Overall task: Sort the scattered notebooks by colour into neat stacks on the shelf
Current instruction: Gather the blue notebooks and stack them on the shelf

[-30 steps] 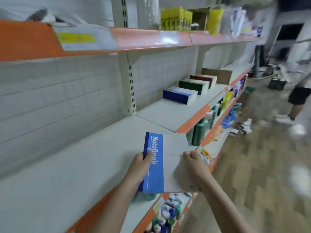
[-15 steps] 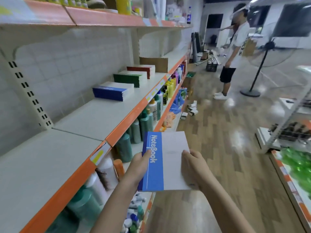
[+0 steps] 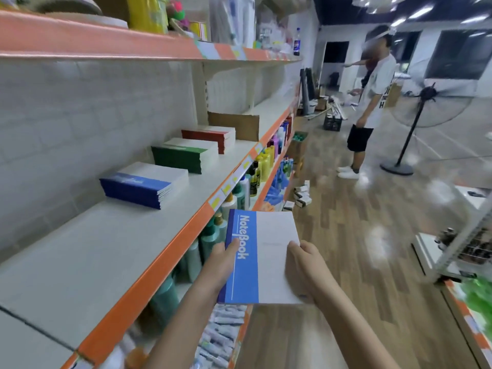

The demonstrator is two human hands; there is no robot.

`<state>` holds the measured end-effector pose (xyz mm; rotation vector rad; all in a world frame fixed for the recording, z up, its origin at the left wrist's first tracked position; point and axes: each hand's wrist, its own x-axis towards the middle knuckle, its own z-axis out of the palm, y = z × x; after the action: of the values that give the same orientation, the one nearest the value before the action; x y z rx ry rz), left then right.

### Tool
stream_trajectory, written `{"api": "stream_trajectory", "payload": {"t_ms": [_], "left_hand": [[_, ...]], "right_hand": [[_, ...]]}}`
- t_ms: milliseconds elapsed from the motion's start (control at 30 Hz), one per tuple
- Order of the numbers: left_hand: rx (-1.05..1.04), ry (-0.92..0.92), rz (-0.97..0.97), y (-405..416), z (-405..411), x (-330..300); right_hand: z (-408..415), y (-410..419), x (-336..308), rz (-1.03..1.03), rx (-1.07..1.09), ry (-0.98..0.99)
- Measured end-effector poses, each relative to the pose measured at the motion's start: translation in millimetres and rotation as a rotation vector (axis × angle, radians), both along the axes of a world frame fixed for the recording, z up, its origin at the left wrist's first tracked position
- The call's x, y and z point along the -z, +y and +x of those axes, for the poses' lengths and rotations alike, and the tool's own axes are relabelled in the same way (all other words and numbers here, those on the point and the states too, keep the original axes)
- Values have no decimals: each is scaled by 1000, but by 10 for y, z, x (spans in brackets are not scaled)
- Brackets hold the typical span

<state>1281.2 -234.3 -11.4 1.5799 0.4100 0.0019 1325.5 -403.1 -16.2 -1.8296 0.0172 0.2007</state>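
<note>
I hold a blue-and-white notebook (image 3: 262,258) flat in front of me, out past the shelf's orange front edge. My left hand (image 3: 221,265) grips its blue spine side, my right hand (image 3: 306,267) its white side. On the white shelf (image 3: 93,257) to my left lie three neat stacks: a blue notebook stack (image 3: 141,185) nearest, a green notebook stack (image 3: 183,154) behind it, and a red notebook stack (image 3: 210,137) farthest.
A brown cardboard sheet (image 3: 237,125) stands behind the red stack. Bottles (image 3: 239,193) fill the lower shelves. Small boxes (image 3: 300,195) lie on the wooden floor. A person (image 3: 370,102) stands in the aisle beside a standing fan (image 3: 415,115). A rack (image 3: 468,251) is at right.
My view has swung right along the aisle and the three stacks have come nearer. The notebook stays held in both hands, now off the shelf edge over the lower shelves.
</note>
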Motion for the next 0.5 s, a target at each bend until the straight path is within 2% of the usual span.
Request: {"api": "stream_trajectory", "payload": {"t_ms": [267, 500], "left_hand": [[-141, -54, 37, 428, 845, -193], [-309, 6, 5, 831, 1192, -234]], "right_hand": [[1003, 469, -199, -12, -134, -42], [1647, 1012, -255, -8, -315, -57]]}}
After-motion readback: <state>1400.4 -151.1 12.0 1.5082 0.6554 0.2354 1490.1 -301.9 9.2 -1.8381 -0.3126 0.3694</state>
